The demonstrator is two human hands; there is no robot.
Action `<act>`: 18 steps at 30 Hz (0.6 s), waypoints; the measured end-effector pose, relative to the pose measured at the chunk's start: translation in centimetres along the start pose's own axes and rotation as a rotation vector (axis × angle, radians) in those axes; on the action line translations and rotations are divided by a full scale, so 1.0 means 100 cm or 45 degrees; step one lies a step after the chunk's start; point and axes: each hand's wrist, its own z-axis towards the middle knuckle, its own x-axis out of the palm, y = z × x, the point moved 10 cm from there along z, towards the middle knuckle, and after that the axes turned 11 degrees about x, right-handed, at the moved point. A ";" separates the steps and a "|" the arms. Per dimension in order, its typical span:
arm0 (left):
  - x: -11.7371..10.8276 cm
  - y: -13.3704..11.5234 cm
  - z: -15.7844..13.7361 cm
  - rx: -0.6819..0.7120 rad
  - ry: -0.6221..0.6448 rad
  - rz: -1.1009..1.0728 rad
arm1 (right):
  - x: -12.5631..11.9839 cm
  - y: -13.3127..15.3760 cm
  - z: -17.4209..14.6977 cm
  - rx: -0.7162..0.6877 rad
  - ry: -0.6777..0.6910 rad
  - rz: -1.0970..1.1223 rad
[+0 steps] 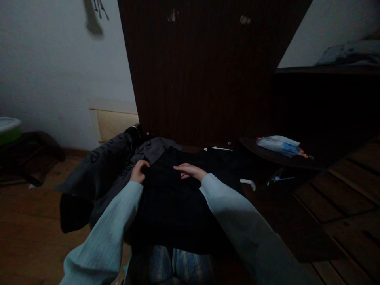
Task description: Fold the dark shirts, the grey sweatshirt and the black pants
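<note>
A black cloth garment (178, 206) lies spread out in front of me, its near edge over my lap. At its left edge, my left hand (139, 171) has its fingers curled round with the fingertips at the cloth, closed on it as far as the dim light shows. My right hand (191, 171) is over the middle of the garment, its fingers stretched toward the left and the lower ones slightly bent. Nothing shows in that hand, and whether its fingertips touch the cloth I cannot tell.
A dark grey garment with black lettering (97, 162) is heaped at the left. Behind stands a dark wooden panel (204, 79). On a dark rounded shelf (252, 146) at the right lies a blue-and-white plastic packet (279, 144). A green tub with a pale lid (10, 130) is far left.
</note>
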 end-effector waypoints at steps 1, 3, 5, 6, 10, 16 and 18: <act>0.001 0.000 0.000 0.005 0.011 -0.015 | -0.004 0.004 0.003 -0.033 -0.046 0.030; 0.002 0.003 0.000 -0.009 0.018 -0.026 | -0.018 0.016 0.009 -0.100 -0.240 0.075; 0.001 0.006 -0.001 -0.038 0.005 -0.009 | -0.039 0.034 0.010 -0.204 -0.519 0.119; 0.000 0.006 -0.002 -0.043 0.000 0.005 | -0.046 0.045 0.010 -0.279 -0.624 0.147; -0.004 0.000 -0.002 0.005 -0.010 0.043 | -0.042 0.087 0.020 -0.527 -0.552 0.231; -0.016 -0.015 -0.006 0.096 -0.113 0.117 | -0.047 0.117 0.038 -0.533 -0.531 0.286; -0.022 -0.018 -0.009 0.125 -0.177 0.140 | -0.052 0.123 0.042 -0.537 -0.552 0.344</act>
